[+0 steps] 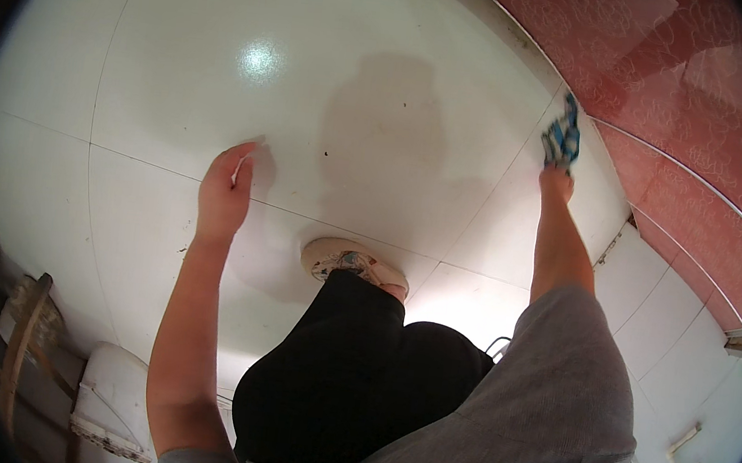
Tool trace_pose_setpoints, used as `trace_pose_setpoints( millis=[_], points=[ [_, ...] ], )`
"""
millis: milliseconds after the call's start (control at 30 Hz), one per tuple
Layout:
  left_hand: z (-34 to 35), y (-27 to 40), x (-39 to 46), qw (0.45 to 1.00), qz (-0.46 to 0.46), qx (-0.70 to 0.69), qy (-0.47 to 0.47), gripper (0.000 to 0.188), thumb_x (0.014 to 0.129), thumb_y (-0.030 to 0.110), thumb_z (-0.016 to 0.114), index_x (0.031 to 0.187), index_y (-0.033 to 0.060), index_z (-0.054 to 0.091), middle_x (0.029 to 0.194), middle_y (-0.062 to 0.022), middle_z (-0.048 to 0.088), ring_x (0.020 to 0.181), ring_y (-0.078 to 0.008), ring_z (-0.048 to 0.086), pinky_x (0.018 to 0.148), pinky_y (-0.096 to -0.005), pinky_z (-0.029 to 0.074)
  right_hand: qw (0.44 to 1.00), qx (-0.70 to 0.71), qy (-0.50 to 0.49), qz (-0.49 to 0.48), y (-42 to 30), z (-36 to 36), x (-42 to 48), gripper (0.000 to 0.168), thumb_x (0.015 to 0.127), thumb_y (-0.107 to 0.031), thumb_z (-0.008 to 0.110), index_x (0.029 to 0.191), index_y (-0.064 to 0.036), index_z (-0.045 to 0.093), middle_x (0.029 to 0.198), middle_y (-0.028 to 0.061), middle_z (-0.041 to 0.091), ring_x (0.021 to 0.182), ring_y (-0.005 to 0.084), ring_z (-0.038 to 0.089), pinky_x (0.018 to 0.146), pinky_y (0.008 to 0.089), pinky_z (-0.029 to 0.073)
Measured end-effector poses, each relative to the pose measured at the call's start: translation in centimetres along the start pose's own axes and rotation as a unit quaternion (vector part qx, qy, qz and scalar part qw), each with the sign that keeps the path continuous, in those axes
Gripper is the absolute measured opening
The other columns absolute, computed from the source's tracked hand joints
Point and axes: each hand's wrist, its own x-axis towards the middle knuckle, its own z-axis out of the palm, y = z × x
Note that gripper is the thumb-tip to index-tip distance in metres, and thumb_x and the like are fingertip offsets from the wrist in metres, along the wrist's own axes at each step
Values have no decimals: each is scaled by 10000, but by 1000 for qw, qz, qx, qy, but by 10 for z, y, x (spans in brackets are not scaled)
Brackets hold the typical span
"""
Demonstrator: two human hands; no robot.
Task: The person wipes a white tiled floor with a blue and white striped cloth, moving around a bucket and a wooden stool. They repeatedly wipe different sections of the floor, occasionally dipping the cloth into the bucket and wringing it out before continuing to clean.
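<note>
My left hand (228, 188) hangs above the pale tiled floor (176, 89), fingers curled and a gap showing between thumb and fingers. Nothing can be made out in it. Stretched far out to the right, my right hand (556, 182) grips a blue, white and dark cloth (564, 135), blurred. The cloth is beside the bottom edge of a glossy red panel (672, 80) with a pale scribbled pattern; whether it touches the panel or the floor, I cannot tell. One patterned shoe (349, 260) with a pale sole shows below my black trousers (355, 379).
Metal-coloured trim (709, 179) runs along the red panels at the right. At lower left stand a wooden frame (23, 344) and a white container (117, 388). Pale pipes (685, 441) show at lower right. Small dark specks (326, 154) lie on the floor.
</note>
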Motion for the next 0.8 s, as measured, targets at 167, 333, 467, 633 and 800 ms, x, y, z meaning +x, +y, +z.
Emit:
trace_pose_setpoints(
  millis=[167, 333, 467, 633, 800],
  points=[
    [-28, -29, -12, 997, -62, -48, 25, 274, 1020, 188, 529, 1249, 85, 639, 1213, -70, 647, 1079, -187, 614, 926, -295, 485, 978, 118, -137, 99, 54, 85, -81, 572, 983, -418, 369, 1260, 29, 594, 1293, 267, 591, 1225, 387, 558, 997, 449, 476],
    [-29, -30, -26, 990, -101, -92, 26, 286, 1028, 176, 518, 1263, 59, 632, 1234, -63, 658, 1103, -157, 604, 964, -274, 454, 866, 437, -117, 212, 78, 143, -139, 553, 924, -284, 626, 1422, -224, 392, 1267, 161, 562, 1022, 398, 630, 656, 580, 595],
    [-15, -55, -47, 985, -84, -150, 27, 281, 1024, 157, 523, 1258, 45, 632, 1223, -70, 666, 1114, -155, 607, 981, -276, 449, 961, 259, -28, -94, -13, 97, -194, 385, 934, -362, 541, 1115, -21, 554, 1000, 270, 667, 971, 448, 639, 765, 519, 520],
    [-9, -29, -51, 971, -104, -212, 23, 297, 1037, 158, 510, 1270, 0, 605, 1251, -71, 653, 1204, -151, 579, 1057, -276, 408, 927, 263, 71, -257, -136, 7, -237, 397, 941, -320, 542, 1189, -9, 536, 1016, 221, 654, 910, 425, 636, 752, 516, 511],
    [-26, -37, -49, 968, -40, -228, 94, 285, 1013, 155, 532, 1256, 42, 632, 1225, -75, 668, 1094, -160, 625, 969, -284, 467, 876, 193, 91, -432, -214, -27, -292, 533, 932, -292, 556, 1396, -48, 456, 1046, 187, 649, 843, 374, 651, 698, 480, 553]
  ],
)
